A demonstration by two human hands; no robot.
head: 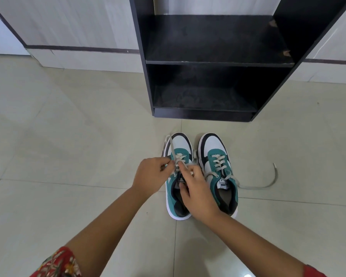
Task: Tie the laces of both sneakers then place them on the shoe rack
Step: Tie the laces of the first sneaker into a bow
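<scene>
Two teal, white and black sneakers stand side by side on the tiled floor, toes pointing at the shoe rack. Over the left sneaker (180,143) my left hand (150,176) pinches one strand of its grey lace (171,145), which loops up past the toe. My right hand (198,192) pinches the other strand above the tongue and covers part of the shoe's opening. The right sneaker (218,154) is untied; its loose lace (268,182) trails in a curve across the floor to the right.
A black shoe rack (218,61) with two open shelves stands just beyond the sneakers against a pale wall with a dark skirting stripe. Beige floor tiles (68,136) spread to the left and right. Red patterned sleeves show at the bottom corners.
</scene>
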